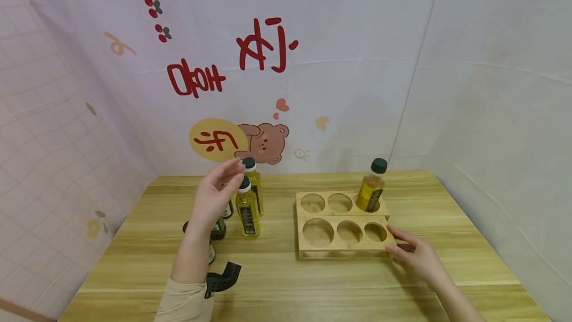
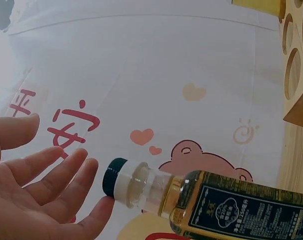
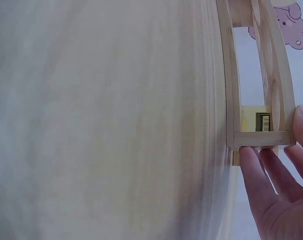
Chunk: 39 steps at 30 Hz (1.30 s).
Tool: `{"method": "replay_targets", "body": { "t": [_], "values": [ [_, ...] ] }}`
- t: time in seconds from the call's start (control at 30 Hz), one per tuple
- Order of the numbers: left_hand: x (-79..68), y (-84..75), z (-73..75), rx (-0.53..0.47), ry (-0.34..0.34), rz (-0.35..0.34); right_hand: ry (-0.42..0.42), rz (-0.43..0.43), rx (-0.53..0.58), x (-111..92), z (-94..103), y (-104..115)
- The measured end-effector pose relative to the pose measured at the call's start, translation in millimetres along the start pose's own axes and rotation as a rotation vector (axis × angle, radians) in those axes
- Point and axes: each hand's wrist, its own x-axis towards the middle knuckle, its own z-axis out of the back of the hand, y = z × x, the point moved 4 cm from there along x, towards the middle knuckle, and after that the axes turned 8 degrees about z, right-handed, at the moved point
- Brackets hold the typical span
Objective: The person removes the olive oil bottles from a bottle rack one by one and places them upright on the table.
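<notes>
My left hand [image 1: 212, 198] hovers at the tops of two green-capped oil bottles, fingers loosely extended and holding nothing. The nearer oil bottle [image 1: 248, 215] stands upright, partly in front of the farther one [image 1: 255, 180]. In the left wrist view the little finger lies right at the bottle's cap [image 2: 114, 178]. On the right, my right hand [image 1: 420, 260] holds the end of a two-tier wooden bottle rack [image 1: 341, 250] between thumb and fingers; its end board [image 3: 264, 139] shows in the right wrist view. A third oil bottle [image 1: 370, 190] leans in the rack's back-right hole.
Several small dark bottles [image 1: 218, 230] stand behind my left forearm, partly hidden. A black wrist mount [image 1: 223, 278] sticks out from the left sleeve [image 1: 185, 302]. The wood-grain table [image 1: 277, 282] ends at a printed cloth backdrop [image 1: 339, 88].
</notes>
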Motion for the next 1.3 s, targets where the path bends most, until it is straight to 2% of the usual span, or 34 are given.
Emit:
{"method": "replay_targets", "body": {
  "t": [0.4,0.63,0.83,1.07,1.3],
  "values": [
    [-0.3,-9.0,-5.4,0.026,-0.017,-0.059,0.003,-0.003,0.009,1,-0.6,-1],
    [5.2,-19.0,-13.2,0.033,-0.019,-0.103,0.011,0.004,0.002,0,-0.2,-1],
    [4.5,-24.0,-32.5,0.072,-0.010,-0.168,0.011,0.002,0.007,-1,-0.8,-1],
    [6.4,-17.9,-62.6,0.122,0.005,-0.244,0.006,-0.002,0.013,-1,-1.3,-1],
    [8.4,-17.9,-91.3,0.174,0.039,-0.260,0.003,0.005,0.006,-1,-1.3,0]
  ]
}}
